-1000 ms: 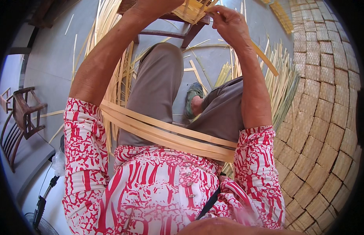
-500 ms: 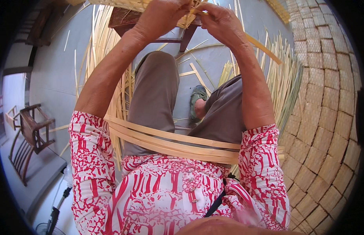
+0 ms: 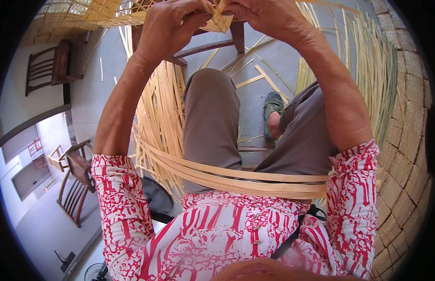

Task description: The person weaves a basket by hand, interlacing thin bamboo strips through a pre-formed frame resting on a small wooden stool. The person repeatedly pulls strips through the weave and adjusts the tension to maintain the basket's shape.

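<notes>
At the top edge my left hand (image 3: 173, 28) is closed, thumb and fingers pinching the edge of a woven bamboo piece (image 3: 220, 23). Opposite it, my right hand (image 3: 264, 16) pinches the same piece with bent fingers. A pointed corner of the weave hangs between both hands, above a dark wooden stool (image 3: 237, 37). More open lattice weave (image 3: 100, 16) stretches off to the left. The frame's upper edge cuts off part of the work and some fingertips. Across my lap lie several flat pale bamboo strips (image 3: 245, 182), touched by neither hand.
Long bamboo strips (image 3: 161, 103) are heaped on the floor left of my legs, with greener ones (image 3: 367, 70) to the right. Stacked woven panels (image 3: 405, 140) line the right side. Wooden chairs (image 3: 53, 68) stand at the left, and loose offcuts (image 3: 250, 82) lie near my foot.
The view has shifted left, so more chairs and lattice weave show. Both hands still pinch the weave; its pointed corner now shows between them. The long strip trailing below the right hand has swung upward.
</notes>
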Demonstrator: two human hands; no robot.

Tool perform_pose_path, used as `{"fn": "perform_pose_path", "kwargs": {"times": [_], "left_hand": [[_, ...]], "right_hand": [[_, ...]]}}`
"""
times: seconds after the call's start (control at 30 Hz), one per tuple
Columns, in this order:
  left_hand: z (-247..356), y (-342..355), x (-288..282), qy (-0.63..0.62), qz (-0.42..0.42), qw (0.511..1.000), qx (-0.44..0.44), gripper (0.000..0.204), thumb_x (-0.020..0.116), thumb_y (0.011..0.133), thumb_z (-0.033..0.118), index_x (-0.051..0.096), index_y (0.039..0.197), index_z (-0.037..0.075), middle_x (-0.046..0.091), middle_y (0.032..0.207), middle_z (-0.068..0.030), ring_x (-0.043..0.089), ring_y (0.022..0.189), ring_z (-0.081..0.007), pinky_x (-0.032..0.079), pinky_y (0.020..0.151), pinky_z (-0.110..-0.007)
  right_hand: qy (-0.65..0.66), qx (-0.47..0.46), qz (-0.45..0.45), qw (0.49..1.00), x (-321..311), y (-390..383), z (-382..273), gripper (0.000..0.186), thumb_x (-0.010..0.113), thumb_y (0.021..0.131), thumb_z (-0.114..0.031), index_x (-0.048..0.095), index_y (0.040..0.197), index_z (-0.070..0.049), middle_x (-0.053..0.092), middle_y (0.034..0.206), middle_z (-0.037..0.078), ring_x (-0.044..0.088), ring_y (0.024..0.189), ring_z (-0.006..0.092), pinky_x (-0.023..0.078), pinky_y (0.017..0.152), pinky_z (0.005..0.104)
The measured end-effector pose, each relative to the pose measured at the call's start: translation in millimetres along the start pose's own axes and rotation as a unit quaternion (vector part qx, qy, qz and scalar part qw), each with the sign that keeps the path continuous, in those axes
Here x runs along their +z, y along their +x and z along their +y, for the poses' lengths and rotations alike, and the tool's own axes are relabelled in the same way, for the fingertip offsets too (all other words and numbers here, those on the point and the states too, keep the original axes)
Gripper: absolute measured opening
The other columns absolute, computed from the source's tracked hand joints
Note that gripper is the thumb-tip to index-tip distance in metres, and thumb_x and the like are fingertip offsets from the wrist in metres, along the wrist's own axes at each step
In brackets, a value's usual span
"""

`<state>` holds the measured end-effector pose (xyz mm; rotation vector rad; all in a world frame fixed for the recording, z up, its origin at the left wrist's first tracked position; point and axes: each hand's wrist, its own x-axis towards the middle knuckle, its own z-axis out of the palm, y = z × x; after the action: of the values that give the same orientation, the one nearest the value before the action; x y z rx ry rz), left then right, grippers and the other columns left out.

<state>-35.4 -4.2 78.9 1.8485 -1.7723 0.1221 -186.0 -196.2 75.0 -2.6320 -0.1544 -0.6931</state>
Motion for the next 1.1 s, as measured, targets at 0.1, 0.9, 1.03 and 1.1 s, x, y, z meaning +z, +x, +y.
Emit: {"fn": "perform_pose_path", "kwargs": {"times": [0.1,0.9,1.03,1.1], "left_hand": [[10.0,-7.0,-9.1,0.009,-0.003,1.000,0.007,0.015,0.073,0.090,0.011,0.074,0.102,0.003,0.075,0.095,-0.0078,0.074,0.080,-0.0183,0.059,0.071,-0.029],[20.1,1.8,-16.8,-0.189,0.057,0.980,0.012,0.042,0.077,0.087,0.006,0.050,0.120,0.003,0.066,0.093,-0.0044,0.067,0.085,-0.0122,0.054,0.072,-0.025],[8.0,0.6,-37.3,-0.117,0.004,0.992,-0.037,0.030,0.075,0.087,0.006,0.063,0.114,0.004,0.071,0.098,-0.0064,0.072,0.091,-0.0172,0.058,0.081,-0.029],[6.7,-10.8,-29.9,-0.055,0.057,0.995,-0.066,0.024,0.082,0.083,0.013,0.067,0.100,0.004,0.075,0.086,-0.0053,0.074,0.084,-0.0109,0.059,0.073,-0.025]], "right_hand": [[-0.065,0.020,-0.005,0.998,-8.7,3.5,-2.0,0.028,0.066,0.091,-0.037,0.064,0.083,-0.011,0.066,0.072,0.014,0.067,0.073,0.0371,0.050,0.062,0.0479],[-0.044,-0.068,-0.128,0.989,-58.6,46.4,-34.7,0.034,0.077,0.079,-0.039,0.071,0.075,-0.006,0.066,0.067,0.015,0.065,0.064,0.0336,0.050,0.060,0.0420],[-0.135,-0.029,-0.085,0.987,-40.1,46.5,-19.9,0.035,0.073,0.082,-0.043,0.069,0.069,-0.011,0.066,0.066,0.013,0.069,0.068,0.0330,0.052,0.062,0.0436],[-0.076,-0.033,-0.036,0.996,-11.5,42.2,-9.0,0.031,0.069,0.086,-0.039,0.068,0.071,-0.011,0.068,0.070,0.014,0.069,0.071,0.0334,0.053,0.063,0.0445]]}}
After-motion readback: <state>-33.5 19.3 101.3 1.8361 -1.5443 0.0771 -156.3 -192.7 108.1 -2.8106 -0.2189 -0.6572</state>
